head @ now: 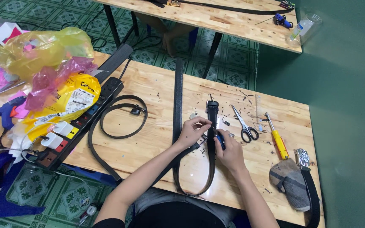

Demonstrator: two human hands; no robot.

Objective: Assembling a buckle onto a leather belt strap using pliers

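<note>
At the far left of my wooden table [157,90] sit crumpled plastic bags [43,55] and a black power strip [81,122] with white chargers plugged in. Next comes a second black belt [119,116], lying loosely coiled. Then my left hand [192,131]: thumb and fingertips are pinched together beside the black belt [211,139] I am working on, which runs up to its end piece [212,106] near the table's middle and loops back toward me. My right hand [230,153] is clenched around a small blue-handled tool [220,141], its tip pressed against the strap. I judge it best to keep the strap flat and pinned, and the tool square to it, so it cannot skid. Farther right lie scissors [245,126], a yellow-handled screwdriver [278,139], and a grey cloth [291,182].
</note>
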